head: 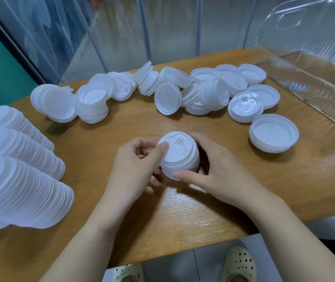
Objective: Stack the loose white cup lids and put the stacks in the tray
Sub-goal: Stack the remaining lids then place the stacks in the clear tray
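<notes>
I see left hand and right hand both gripping a short stack of white plastic cup lids, fingers curled round it, over the wooden table, clear plastic tray well apart

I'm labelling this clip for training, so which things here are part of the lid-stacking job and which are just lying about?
Part of the job:
- short stack of white plastic lids, held by left hand and right hand
- loose white lids scattered across the table
- long finished lid stacks
- clear plastic tray

Just there:
- wooden table
- translucent curtain
- pale perforated clogs
</notes>
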`<action>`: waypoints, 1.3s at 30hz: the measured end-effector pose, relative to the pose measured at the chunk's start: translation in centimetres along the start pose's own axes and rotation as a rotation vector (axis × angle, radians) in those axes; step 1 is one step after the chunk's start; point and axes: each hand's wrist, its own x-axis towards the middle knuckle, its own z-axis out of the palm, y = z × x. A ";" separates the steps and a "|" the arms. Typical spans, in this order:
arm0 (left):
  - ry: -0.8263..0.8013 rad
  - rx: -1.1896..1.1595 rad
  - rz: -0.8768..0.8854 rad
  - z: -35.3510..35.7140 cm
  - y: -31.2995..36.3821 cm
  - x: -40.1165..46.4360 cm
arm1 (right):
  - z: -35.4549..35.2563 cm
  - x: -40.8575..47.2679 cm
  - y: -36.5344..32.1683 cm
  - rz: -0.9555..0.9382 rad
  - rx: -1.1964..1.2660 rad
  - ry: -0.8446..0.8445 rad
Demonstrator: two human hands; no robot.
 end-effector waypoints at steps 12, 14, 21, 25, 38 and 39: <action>-0.026 0.072 0.118 0.0 -0.9 0.6 | -0.1 0.0 -0.1 0.034 -0.037 -0.034; -0.056 0.100 0.151 -0.1 -1.0 0.4 | -0.2 0.2 -0.2 0.025 -0.036 -0.032; 0.019 0.250 0.199 -1.1 1.9 3.9 | -0.4 0.3 -0.5 -0.006 -0.016 -0.017; 0.039 0.505 0.284 0.4 4.3 9.6 | -0.4 0.3 -0.3 -0.005 -0.015 -0.010; 0.046 0.862 0.409 2.1 5.9 13.4 | 0.0 0.4 0.4 -0.043 -0.040 0.022; 0.062 0.848 0.415 1.6 6.0 13.1 | 0.0 0.4 0.4 -0.043 -0.039 0.021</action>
